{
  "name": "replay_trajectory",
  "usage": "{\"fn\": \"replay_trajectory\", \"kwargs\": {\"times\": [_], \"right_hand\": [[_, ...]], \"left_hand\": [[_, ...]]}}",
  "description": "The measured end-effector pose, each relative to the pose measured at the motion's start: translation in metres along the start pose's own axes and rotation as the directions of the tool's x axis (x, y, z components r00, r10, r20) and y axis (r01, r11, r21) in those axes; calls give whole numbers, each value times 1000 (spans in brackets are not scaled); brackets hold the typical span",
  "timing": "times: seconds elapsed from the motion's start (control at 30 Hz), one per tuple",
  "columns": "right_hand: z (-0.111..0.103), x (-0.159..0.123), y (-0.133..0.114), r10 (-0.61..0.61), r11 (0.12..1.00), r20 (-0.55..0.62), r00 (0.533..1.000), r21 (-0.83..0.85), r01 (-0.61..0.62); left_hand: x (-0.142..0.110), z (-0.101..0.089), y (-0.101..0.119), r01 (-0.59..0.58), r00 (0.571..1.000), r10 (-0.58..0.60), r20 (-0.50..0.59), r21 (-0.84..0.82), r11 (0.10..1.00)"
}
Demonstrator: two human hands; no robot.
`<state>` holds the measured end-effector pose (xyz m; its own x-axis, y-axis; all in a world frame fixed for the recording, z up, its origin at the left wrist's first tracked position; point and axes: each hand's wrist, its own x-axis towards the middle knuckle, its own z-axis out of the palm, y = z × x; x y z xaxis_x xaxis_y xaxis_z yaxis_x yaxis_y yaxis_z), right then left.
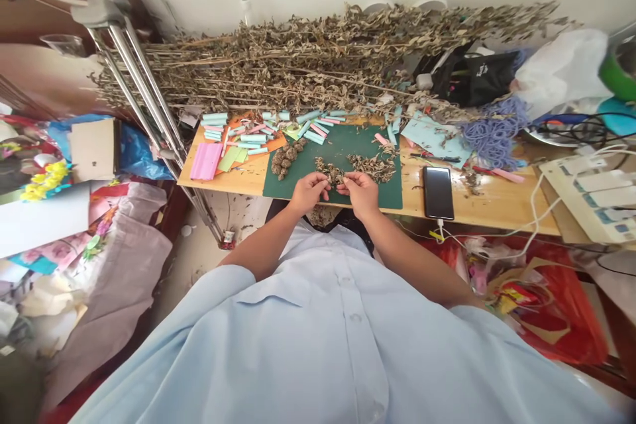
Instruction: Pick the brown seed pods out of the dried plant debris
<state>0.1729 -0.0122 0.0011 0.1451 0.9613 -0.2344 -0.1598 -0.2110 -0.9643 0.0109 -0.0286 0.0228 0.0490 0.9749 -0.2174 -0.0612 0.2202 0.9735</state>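
Note:
My left hand (pixel 311 192) and my right hand (pixel 362 193) meet at the front edge of a green cutting mat (pixel 342 140). The fingers of both are closed in a pinch on a small clump of dried leaves (pixel 334 174) between them. To the left on the mat sits a heap of round brown dried-leaf balls (pixel 284 160). Loose crumbled dried leaves (pixel 380 169) lie just beyond my right hand. The fingertips partly hide the clump.
Long dried plant stalks (pixel 278 59) stretch along the wall. Small rolls of coloured paper (pixel 253 139) lie left of the mat. A phone (pixel 438 192), purple yarn (pixel 497 132) and a power strip (pixel 596 195) are to the right. A metal crutch (pixel 142 73) leans at the left.

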Motion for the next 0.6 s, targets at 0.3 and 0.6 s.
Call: {"fn": "replay_trajectory", "kwargs": {"times": [0.3,0.6], "right_hand": [[-1,-5,0,-39,995,48,998,-90,43],[-2,-19,-17,-129,934,185,974,-307,182]], "left_hand": [[0,0,-5,-30,999,30,-11,78,997],[-6,4,0,-162,986,148,75,270,949]]}}
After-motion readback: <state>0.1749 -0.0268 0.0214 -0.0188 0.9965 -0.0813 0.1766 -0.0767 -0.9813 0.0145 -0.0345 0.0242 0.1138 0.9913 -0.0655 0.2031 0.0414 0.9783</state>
